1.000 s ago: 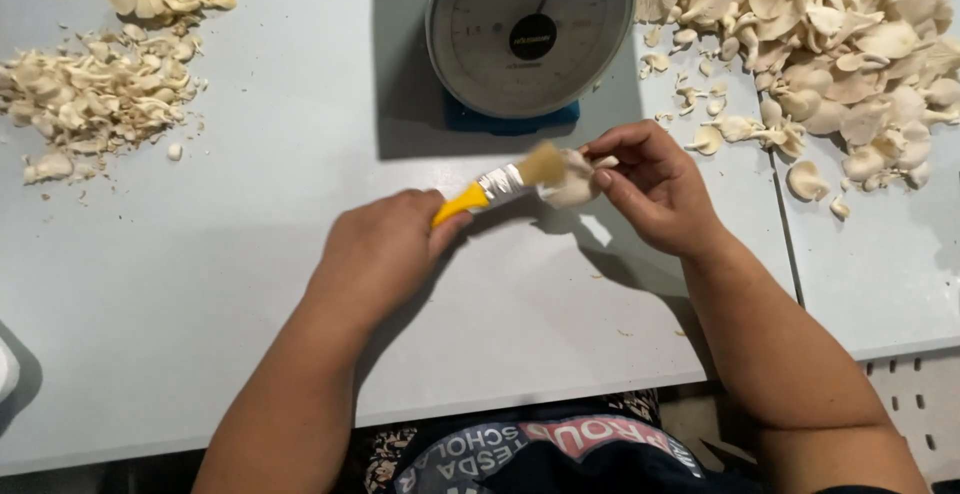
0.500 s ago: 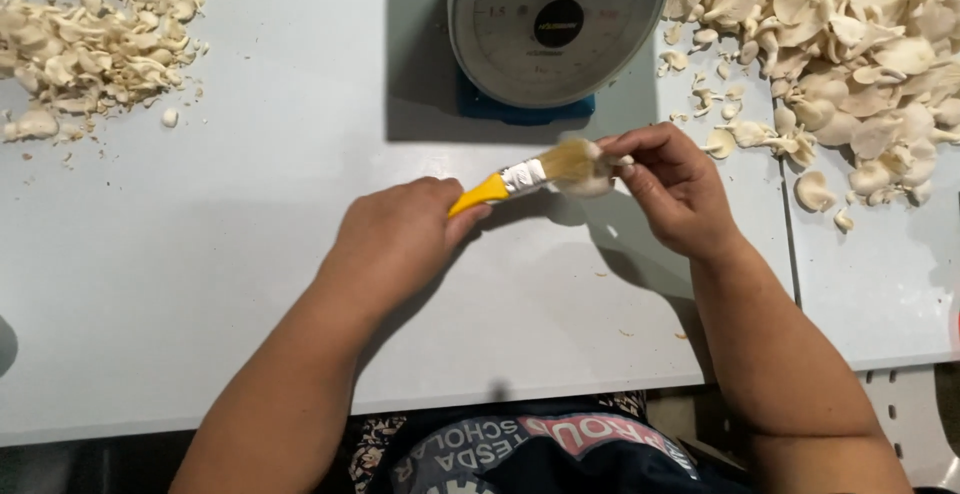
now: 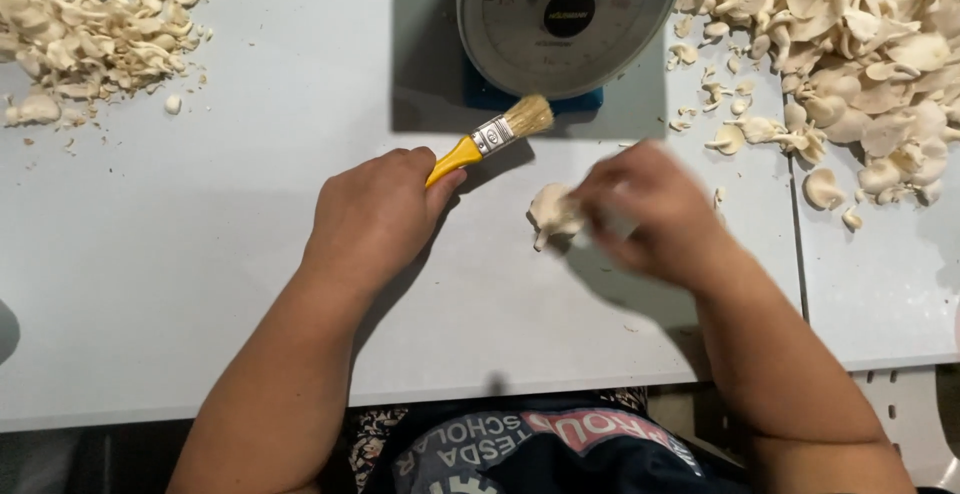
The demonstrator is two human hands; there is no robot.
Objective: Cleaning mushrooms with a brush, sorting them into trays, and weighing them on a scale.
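Note:
My left hand [image 3: 375,216] grips the yellow handle of a small paintbrush [image 3: 492,135], whose pale bristles point up and to the right toward the scale. My right hand [image 3: 650,212] is blurred by motion and holds a pale mushroom [image 3: 553,214] just above the table, a little to the right of and below the brush. The brush and the mushroom are apart.
A round dial scale [image 3: 565,16] on a blue base stands at the back centre. A big heap of pale mushrooms [image 3: 850,34] lies at the right, a smaller pile [image 3: 90,34] at the back left. A seam in the white table [image 3: 200,284] runs down the right.
The brush and mushroom were together near the scale. Now my right hand has swung the mushroom down and away from the bristles, while my left hand stays put with the brush.

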